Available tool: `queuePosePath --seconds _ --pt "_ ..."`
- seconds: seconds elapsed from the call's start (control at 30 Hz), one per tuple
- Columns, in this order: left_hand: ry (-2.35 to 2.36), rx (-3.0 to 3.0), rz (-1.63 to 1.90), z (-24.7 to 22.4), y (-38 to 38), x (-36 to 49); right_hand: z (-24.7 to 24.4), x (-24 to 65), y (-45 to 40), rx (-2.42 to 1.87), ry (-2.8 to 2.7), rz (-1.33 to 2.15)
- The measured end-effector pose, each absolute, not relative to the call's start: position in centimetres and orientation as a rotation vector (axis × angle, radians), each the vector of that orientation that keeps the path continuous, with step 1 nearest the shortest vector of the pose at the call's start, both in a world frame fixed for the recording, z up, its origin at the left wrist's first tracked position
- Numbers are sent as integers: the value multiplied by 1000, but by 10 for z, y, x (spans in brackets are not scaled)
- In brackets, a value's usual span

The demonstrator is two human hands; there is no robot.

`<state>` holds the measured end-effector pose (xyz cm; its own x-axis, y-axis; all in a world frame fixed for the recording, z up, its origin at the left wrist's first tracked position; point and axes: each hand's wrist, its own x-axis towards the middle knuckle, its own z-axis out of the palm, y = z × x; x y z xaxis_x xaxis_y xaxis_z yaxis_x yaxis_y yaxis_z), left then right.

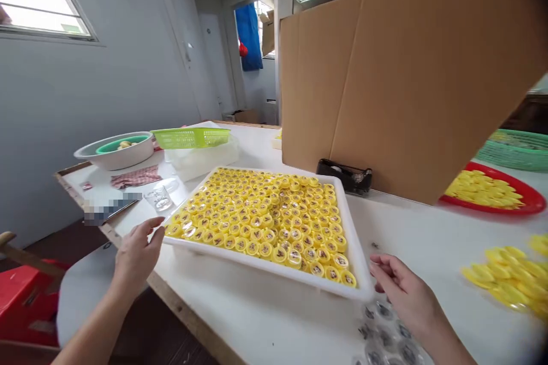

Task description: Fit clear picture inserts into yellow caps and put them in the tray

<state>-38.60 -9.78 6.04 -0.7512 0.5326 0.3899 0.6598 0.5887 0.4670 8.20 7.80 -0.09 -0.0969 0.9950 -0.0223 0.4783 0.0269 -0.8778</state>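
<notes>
- Hands both loose, no pinch, nothing visibly held: left hand [137, 256] half-open, right hand [405, 288] fingers gently curled.
- Left hand at near-left corner of white plastic tray [257, 274]; contact with rim: cannot tell.
- Right hand just beside tray's right edge, above clear plastic pieces with dark marks [385, 333] lying on desk [240, 325].
- Tray sits on desk between hands, packed with rows of round yellow caps [261, 222], dark print on tops.
- Right side: red plate [531, 202] holding heap of flat yellow pieces [483, 189]; more of them loose on desk [505, 279]; green basket [514, 151] behind plate.
- Behind tray: black tape dispenser [345, 177] against upright cardboard sheet [398, 91].
- Far left of desk: white bowl [113, 151] with green bowl [115, 145] inside, lime-green basket [190, 138] on translucent white tub [201, 159], checked cloth [135, 177], glass measuring cup [159, 198].
- Blurred object [103, 211] at desk edge: too obscured to identify.
- Red stool [25, 296] on floor, lower left.
- Blue bag [248, 37] hanging in doorway, background.
</notes>
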Motion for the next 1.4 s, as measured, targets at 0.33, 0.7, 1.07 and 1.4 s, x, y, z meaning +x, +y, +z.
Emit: queuePosePath --seconds 0.33,0.7,1.07,1.4 --pt "-1852 -2052 -838 43 -59 -278 11 66 69 -1607 -1654 1033" --pt "-1794 -2755 -373 62 4 -255 15 115 28 -1585 -1504 1086" --pt "-1799 -2778 -208 81 21 -260 -3 140 9 -1477 -1444 1128" --pt "-1853 -2692 -170 88 33 -254 -15 156 9 -1514 -1387 1126"
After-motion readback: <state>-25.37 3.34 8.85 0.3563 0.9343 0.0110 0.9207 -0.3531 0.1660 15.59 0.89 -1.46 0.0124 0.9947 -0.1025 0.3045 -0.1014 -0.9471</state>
